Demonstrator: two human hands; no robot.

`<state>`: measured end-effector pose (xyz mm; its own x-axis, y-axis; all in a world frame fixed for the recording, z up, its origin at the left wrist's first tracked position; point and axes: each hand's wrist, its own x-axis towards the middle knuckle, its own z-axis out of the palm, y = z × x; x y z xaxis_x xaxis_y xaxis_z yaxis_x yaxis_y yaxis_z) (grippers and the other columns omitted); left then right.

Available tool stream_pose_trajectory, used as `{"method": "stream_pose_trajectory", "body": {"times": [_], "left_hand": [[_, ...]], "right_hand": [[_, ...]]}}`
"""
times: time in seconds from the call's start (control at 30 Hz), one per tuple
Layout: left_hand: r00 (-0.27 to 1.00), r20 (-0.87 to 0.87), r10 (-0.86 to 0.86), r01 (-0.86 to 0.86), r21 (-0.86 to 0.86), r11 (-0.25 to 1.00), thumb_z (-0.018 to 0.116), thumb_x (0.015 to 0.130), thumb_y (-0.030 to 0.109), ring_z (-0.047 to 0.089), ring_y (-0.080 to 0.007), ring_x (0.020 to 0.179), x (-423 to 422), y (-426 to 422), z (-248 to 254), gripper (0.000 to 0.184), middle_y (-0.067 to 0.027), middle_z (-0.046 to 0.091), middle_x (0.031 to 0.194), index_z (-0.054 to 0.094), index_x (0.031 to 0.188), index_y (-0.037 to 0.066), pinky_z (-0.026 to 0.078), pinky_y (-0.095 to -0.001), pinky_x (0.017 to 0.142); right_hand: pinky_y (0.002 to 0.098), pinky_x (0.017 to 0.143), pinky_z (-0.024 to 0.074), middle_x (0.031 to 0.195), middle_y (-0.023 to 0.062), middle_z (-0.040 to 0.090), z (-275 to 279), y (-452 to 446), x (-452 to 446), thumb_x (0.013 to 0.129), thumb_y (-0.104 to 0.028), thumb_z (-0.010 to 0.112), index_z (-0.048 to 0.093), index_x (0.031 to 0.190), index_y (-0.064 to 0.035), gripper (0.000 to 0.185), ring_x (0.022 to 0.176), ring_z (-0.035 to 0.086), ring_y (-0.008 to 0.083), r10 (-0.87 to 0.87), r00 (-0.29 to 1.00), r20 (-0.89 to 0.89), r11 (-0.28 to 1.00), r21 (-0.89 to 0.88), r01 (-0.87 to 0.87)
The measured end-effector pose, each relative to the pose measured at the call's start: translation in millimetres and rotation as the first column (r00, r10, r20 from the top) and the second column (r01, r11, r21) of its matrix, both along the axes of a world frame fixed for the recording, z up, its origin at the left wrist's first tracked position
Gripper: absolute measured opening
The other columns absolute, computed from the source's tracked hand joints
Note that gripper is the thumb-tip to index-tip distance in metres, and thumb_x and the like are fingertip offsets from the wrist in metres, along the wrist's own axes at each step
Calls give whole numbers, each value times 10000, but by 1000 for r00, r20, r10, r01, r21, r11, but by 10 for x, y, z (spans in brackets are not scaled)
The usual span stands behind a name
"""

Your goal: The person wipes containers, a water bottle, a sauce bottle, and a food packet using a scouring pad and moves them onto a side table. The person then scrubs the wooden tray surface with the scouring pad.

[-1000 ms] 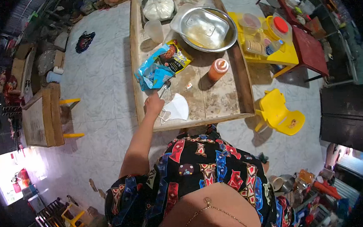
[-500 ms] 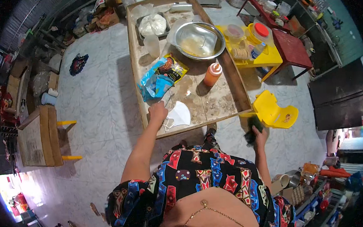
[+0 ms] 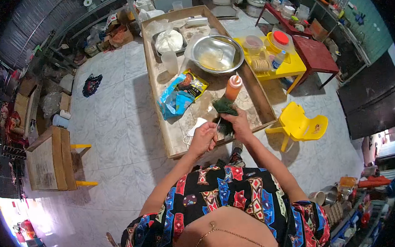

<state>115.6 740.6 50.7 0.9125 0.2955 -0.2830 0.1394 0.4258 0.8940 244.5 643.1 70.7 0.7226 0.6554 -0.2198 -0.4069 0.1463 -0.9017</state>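
My right hand [image 3: 240,124] is closed around a dark green cloth [image 3: 224,106], bunched up, with a darker part hanging below. Close against it, my left hand [image 3: 204,138] pinches a thin, light-coloured tool [image 3: 218,121]; most of it is hidden, so its kind is unclear. Partly behind my left hand lies a white face mask [image 3: 199,124] on the tray's near side. An orange squeeze bottle [image 3: 233,87] with a pale nozzle stands just beyond the cloth. Left of it lie an opened blue bag [image 3: 174,101] and a black-and-yellow packet [image 3: 198,84].
The wooden-rimmed tray table [image 3: 261,91] also bears a steel bowl [image 3: 239,62] with liquid, a plastic cup [image 3: 169,62] and a white bag [image 3: 170,40]. At right are a yellow table [image 3: 296,66], a red table [image 3: 317,55] and a yellow chair [image 3: 304,123].
My left hand has picked up the thin tool from the tray and moved right. My right hand has brought the dark green cloth from beside the chair up to the tray's front edge.
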Motion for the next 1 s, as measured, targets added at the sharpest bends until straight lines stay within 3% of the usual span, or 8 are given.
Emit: {"method": "stream_pose_trajectory", "body": {"times": [0.13,0.3,0.37,0.47,0.5,0.63,0.77,1.0], "left_hand": [[999,18,-32,31,59,998,476,886,148,398,-64,367,-132,-51,-40,156,-29,520,609,484,997,39,305,-186,329],[1000,18,-24,23,61,998,492,887,158,392,-60,372,-220,-220,53,137,-23,514,604,483,969,49,302,-180,336],[999,-40,-22,24,28,999,479,885,130,395,-63,375,-240,-277,118,117,-12,501,595,457,978,62,314,-194,333],[998,43,51,-54,67,996,484,891,135,404,-64,376,-254,-415,139,111,-12,497,596,452,973,68,311,-194,330],[998,44,49,-52,70,996,484,891,135,404,-64,376,-227,-399,128,111,-12,497,596,452,973,68,311,-194,330],[968,58,242,-244,14,970,488,886,128,445,-70,392,-45,-302,72,105,-29,524,619,459,960,58,321,-203,325],[922,188,339,-356,68,932,432,863,35,447,-91,372,52,-333,15,136,-41,554,652,456,995,54,353,-220,328],[986,105,128,-140,126,982,449,895,148,481,-75,414,-151,-400,37,118,-26,542,621,515,923,54,378,-189,365]], "right_hand": [[256,658,450,811,54,615,-196,4,41,711,29,589,561,975,-12,269,728,573,125,-37,826,562,993,-75,95],[278,630,457,770,117,623,-93,-159,42,708,3,581,554,1008,-53,307,689,621,174,26,706,708,970,-188,154],[278,615,457,750,114,620,-44,-130,128,713,-13,582,559,996,-57,287,672,623,173,-68,306,950,886,-83,457],[308,624,491,768,62,630,66,-180,436,790,-90,589,567,957,-21,182,677,624,171,-267,931,249,957,-42,286],[315,630,502,784,62,633,155,-209,471,817,-119,583,570,945,-12,167,680,624,175,-221,969,-107,965,120,233],[311,608,521,790,77,627,301,-67,114,844,-197,569,580,931,-12,205,637,609,179,11,881,-473,969,223,107],[291,625,500,795,69,619,15,83,-276,827,-176,596,585,937,-22,189,670,602,158,113,976,-188,993,38,-108],[282,459,454,654,59,584,349,67,-240,822,-172,607,573,818,-12,164,531,556,148,-12,981,-193,995,97,31]]}}
